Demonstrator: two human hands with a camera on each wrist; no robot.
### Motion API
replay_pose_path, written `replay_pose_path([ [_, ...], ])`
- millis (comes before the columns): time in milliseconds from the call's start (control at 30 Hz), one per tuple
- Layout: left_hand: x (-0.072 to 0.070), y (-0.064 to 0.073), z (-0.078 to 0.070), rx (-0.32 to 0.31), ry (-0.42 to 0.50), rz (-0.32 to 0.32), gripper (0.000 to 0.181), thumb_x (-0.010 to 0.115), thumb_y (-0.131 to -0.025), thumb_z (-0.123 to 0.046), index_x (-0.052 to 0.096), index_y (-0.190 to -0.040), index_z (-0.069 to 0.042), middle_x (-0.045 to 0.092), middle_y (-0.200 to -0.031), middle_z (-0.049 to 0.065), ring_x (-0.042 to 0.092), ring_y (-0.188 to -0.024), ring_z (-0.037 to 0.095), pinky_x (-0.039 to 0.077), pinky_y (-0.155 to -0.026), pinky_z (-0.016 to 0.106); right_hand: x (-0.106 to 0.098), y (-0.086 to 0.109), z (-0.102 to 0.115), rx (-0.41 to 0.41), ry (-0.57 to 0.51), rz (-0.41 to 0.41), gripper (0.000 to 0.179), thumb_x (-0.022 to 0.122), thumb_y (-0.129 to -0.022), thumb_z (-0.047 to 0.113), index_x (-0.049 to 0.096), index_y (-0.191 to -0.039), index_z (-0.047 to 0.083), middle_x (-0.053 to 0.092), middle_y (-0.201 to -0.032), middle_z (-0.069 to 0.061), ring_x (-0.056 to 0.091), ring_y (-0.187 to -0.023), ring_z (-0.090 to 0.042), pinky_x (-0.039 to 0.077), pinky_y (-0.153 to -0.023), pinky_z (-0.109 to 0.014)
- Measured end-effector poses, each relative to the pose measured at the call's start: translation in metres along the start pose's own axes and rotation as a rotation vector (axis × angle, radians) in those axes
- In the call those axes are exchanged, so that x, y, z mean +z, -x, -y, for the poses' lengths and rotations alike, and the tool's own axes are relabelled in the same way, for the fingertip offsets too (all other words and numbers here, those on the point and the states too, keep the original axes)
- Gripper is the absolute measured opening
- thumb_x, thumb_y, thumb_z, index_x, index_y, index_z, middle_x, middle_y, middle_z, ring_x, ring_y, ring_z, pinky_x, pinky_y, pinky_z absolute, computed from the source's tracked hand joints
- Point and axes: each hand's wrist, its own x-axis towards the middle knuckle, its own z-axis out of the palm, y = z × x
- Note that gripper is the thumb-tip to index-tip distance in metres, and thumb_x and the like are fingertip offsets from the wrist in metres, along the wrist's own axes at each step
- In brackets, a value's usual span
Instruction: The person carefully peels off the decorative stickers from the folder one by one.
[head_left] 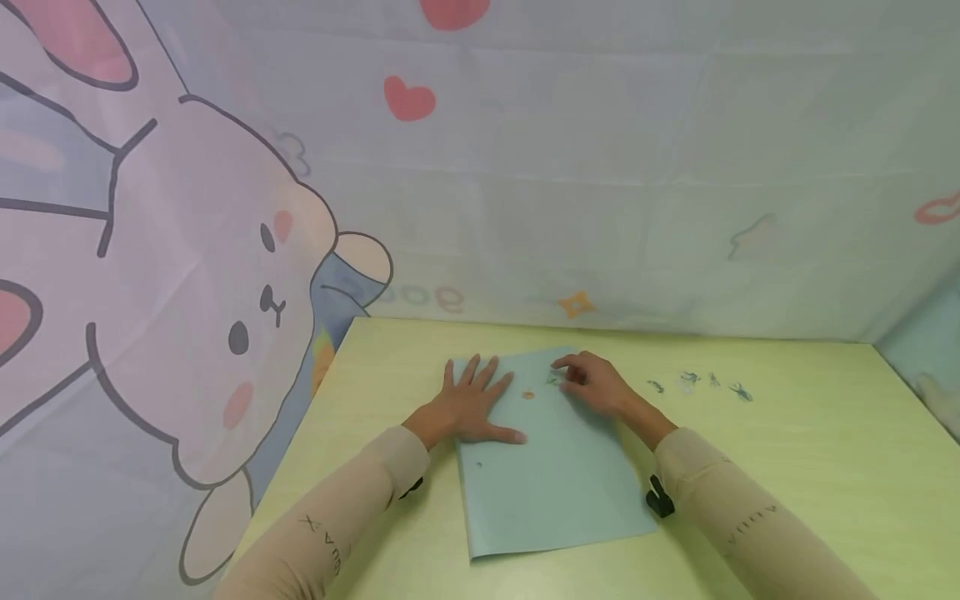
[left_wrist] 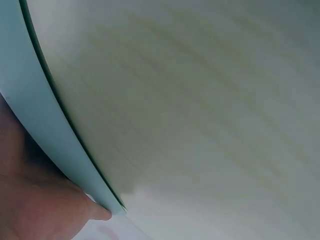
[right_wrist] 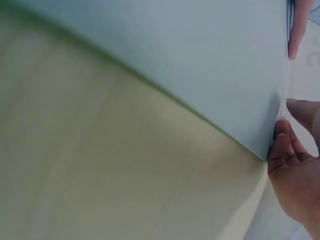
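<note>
A light blue paper sheet or folder (head_left: 555, 483) lies on the table, its long left edge looking folded. My left hand (head_left: 472, 408) rests flat on its upper left part with the fingers spread. At the upper right of the blue sheet is my right hand (head_left: 596, 385), thumb and bent fingers apart, the fingertips right at the paper. A small green sticker-like piece (head_left: 552, 381) lies beside those fingertips. Between the hands sits a small orange piece (head_left: 528, 395). In the right wrist view, the right hand (right_wrist: 297, 160) is at the sheet's corner, with a gap between thumb and fingers.
Several small sticker-like pieces (head_left: 688, 379) with blue and green markings lie on the yellow-green table (head_left: 810, 467), right of the sheet. Behind the table hangs a cloth (head_left: 600, 192) printed with a rabbit and hearts. A tiny dark mark (head_left: 479, 464) shows on the sheet's left side.
</note>
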Motion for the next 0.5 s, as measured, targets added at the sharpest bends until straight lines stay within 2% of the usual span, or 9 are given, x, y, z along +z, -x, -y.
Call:
replay_pose_path([
  [233,-0.0006,-0.0007,-0.0017,0.007,0.018,0.000,0.116,0.052,-0.085,-0.092,0.016,-0.172,-0.025,0.002,-0.179,0.010,-0.001,-0.163,0.039,0.002,-0.121,0.074,0.0035,-0.0043,-0.0012,-0.016,0.067,-0.024,0.020,0.074,-0.096,0.001,0.076,-0.116,0.000,0.060,-0.087,-0.006,0.054,-0.076,-0.017,0.047,-0.071,-0.037],
  [500,0.0005,-0.0002,-0.0001,-0.007,0.008,0.005,0.116,0.050,-0.084,-0.094,0.015,-0.173,-0.027,0.001,-0.179,0.009,-0.002,-0.163,0.039,0.002,-0.122,0.074,0.0051,-0.0068,0.0010,-0.007,0.054,-0.033,0.017,0.074,-0.096,0.002,0.077,-0.113,0.001,0.060,-0.087,-0.006,0.055,-0.077,-0.018,0.048,-0.073,-0.038],
])
